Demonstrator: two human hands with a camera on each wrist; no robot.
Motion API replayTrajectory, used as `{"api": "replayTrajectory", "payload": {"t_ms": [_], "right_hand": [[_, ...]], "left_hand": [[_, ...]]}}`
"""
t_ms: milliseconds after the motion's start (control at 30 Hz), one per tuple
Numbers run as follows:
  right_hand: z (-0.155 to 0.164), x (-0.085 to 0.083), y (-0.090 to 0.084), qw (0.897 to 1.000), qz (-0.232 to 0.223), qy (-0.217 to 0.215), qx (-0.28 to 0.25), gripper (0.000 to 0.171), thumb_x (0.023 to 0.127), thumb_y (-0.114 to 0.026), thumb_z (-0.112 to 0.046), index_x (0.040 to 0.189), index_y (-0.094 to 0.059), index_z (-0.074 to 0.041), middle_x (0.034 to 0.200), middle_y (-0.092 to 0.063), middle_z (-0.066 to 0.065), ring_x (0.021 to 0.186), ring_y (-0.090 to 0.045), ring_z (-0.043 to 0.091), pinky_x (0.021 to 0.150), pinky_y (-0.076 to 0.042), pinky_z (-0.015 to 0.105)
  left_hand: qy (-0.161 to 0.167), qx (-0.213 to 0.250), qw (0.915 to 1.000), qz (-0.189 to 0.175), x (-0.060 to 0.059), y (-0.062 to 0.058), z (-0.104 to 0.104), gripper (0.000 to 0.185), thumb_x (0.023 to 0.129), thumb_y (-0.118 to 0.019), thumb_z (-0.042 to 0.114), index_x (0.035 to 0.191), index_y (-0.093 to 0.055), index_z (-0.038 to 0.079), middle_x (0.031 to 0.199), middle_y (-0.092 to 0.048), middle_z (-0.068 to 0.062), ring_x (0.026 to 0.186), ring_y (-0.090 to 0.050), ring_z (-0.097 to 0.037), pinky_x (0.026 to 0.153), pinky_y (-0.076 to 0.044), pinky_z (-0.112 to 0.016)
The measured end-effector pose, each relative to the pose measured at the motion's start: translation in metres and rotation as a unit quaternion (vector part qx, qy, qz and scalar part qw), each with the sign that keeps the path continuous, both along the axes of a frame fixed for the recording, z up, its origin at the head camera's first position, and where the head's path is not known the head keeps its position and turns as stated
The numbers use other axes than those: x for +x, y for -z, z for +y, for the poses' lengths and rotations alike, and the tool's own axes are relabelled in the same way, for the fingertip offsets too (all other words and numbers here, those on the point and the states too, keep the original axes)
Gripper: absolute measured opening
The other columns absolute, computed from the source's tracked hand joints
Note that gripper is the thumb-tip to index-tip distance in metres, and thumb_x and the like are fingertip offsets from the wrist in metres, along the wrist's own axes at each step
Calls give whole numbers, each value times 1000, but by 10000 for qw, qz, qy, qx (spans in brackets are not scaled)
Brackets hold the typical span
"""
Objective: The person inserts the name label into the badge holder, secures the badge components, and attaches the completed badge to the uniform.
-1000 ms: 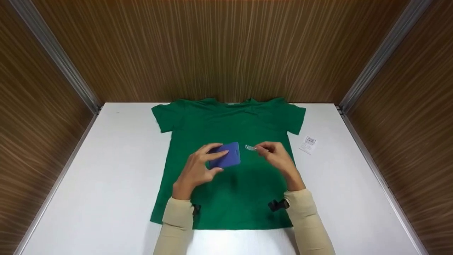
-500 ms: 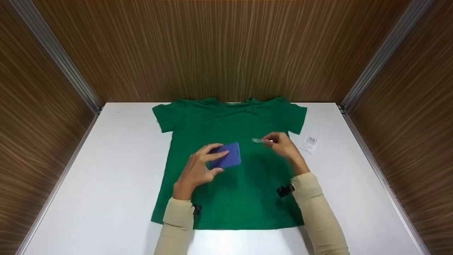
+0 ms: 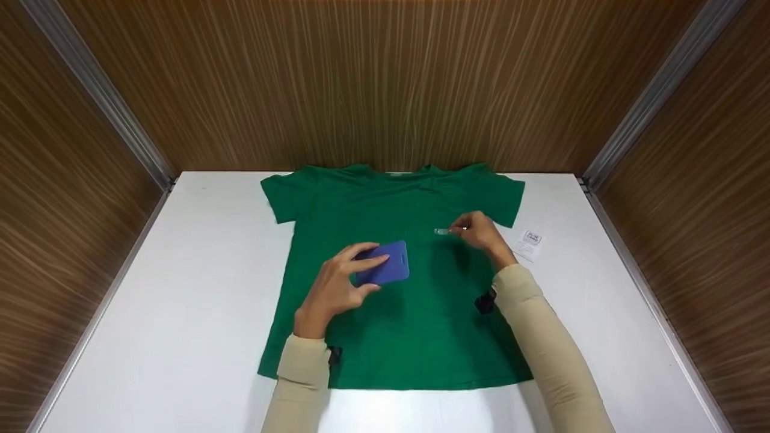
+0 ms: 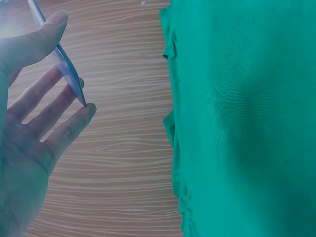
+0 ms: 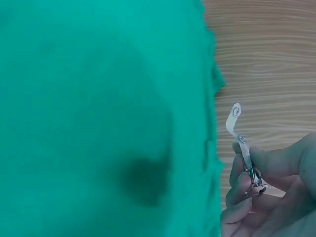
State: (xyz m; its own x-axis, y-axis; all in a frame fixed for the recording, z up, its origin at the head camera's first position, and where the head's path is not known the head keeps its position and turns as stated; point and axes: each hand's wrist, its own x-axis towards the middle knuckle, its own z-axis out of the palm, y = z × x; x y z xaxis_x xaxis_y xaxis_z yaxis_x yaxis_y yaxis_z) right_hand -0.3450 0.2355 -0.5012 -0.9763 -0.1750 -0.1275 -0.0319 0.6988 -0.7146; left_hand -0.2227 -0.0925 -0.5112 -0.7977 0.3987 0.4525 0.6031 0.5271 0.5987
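A green T-shirt (image 3: 391, 282) lies flat on the white table (image 3: 180, 300), collar toward the far wall. My left hand (image 3: 337, 282) holds a blue card holder (image 3: 385, 269) above the shirt's middle; in the left wrist view its thin edge (image 4: 66, 66) sits between thumb and fingers. My right hand (image 3: 481, 234) pinches a small metal clip with a clear strap (image 3: 443, 231) over the shirt's right chest. The right wrist view shows the clip (image 5: 243, 148) between my fingertips, with the shirt (image 5: 98, 118) below.
A small white printed tag (image 3: 529, 243) lies on the table right of the shirt. Wood-grain walls (image 3: 385, 84) close in the table at the back and both sides, with metal corner strips (image 3: 656, 90).
My right hand has carried the clip away from the card holder, up and to the right toward the shirt's right chest. The left hand and the card holder have stayed put.
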Motion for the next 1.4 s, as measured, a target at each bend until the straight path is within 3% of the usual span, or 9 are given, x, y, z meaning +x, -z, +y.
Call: {"api": "replayTrajectory", "payload": {"t_ms": [200,400,667,1000,1400], "right_hand": [[-1,-16,14,9999,-5,74,148,24,103,-59,-10,116,-72,5,119,-69,26,103,-63,32,99,-54,52],[2,-26,25,9992,-73,1,386,26,103,-58,-10,118,-71,6,122,-69,27,110,-64,36,102,-52,54],[4,-30,35,9988,-286,183,344,28,103,-60,-13,121,-71,5,123,-68,26,110,-63,34,104,-51,54],[0,-30,40,9987,-274,339,259,28,102,-61,-13,119,-71,6,125,-69,27,117,-64,39,106,-51,55],[-2,-32,43,9976,-86,500,461,25,100,-63,-14,115,-72,5,120,-71,27,113,-67,40,102,-53,54]], "left_hand": [[26,-7,10000,41,0,0,0,55,84,-86,11,136,-70,19,145,-61,-14,134,-59,-39,109,-50,-58],[20,-21,10000,5,1,1,1,55,85,-86,13,136,-70,20,146,-60,-13,135,-58,-37,109,-50,-57],[31,-44,10000,50,0,2,0,54,86,-85,16,137,-69,20,147,-60,-13,135,-58,-38,109,-50,-57],[32,-71,10000,24,0,1,-2,54,86,-85,14,137,-69,20,146,-60,-13,135,-58,-38,110,-49,-57],[11,-66,10000,-33,1,0,-1,55,84,-86,14,136,-70,21,146,-61,-11,135,-58,-35,110,-50,-56]]}}
